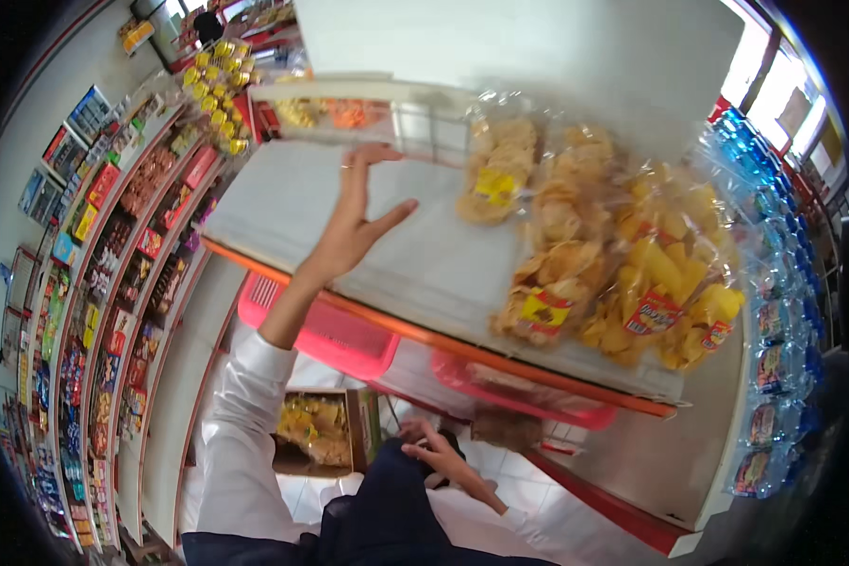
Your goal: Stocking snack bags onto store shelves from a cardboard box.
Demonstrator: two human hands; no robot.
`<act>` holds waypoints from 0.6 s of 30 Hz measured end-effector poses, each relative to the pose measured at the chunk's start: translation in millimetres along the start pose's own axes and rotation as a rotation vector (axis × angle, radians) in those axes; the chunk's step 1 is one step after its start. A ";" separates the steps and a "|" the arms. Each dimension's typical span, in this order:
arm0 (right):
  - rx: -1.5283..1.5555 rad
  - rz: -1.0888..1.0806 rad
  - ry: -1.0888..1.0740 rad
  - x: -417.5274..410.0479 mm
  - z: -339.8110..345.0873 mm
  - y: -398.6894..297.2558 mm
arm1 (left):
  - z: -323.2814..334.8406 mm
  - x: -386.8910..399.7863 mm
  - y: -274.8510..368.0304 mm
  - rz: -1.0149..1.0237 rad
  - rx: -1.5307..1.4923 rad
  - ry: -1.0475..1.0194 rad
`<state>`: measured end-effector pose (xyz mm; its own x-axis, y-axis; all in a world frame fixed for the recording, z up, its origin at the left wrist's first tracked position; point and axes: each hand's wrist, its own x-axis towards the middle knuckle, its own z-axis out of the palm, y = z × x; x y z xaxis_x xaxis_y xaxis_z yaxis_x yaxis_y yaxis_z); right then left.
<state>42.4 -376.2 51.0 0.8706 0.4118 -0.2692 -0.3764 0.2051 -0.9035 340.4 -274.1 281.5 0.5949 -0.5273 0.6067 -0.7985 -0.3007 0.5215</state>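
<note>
My left hand [347,233] reaches out above a white shelf board [431,265] with an orange front strip [431,341]. Its thumb and fingers are spread, and nothing is between them. Whether the fingertips touch the board I cannot tell. To the right on that shelf stand clear bags of crackers [548,283] and of yellow chips [658,279], with bright printed labels. Lower down, near my dark-clothed knee, my right hand [447,456] hangs with parted fingers and no visible object. Left of it, on the floor, an uncovered cardboard carton [358,433] holds bagged yellow snacks [318,428].
Pink plastic baskets [354,347] sit beneath the shelf. Shelves of packaged sweets [120,332] curve along the left. Blue-capped bottles [771,332] line the right side. A wire divider [431,134] runs behind the shelf, and a red-edged base [608,502] juts out below.
</note>
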 end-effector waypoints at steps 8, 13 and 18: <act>-0.407 0.025 -0.034 48.6 39.6 49.7 | -114.9 -185.7 14.9 -0.286 0.041 0.510; -0.735 -0.078 -0.206 75.8 72.1 93.5 | -129.0 -349.4 4.5 -0.664 0.354 0.599; -0.952 0.036 -0.187 90.4 100.7 113.2 | -68.4 -497.8 -8.0 -1.220 0.127 0.431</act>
<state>46.6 -226.4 -42.0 0.7681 0.5550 -0.3192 0.0834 -0.5811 -0.8096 57.0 45.2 16.4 0.9019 0.4276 -0.0610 0.2868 -0.4872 0.8248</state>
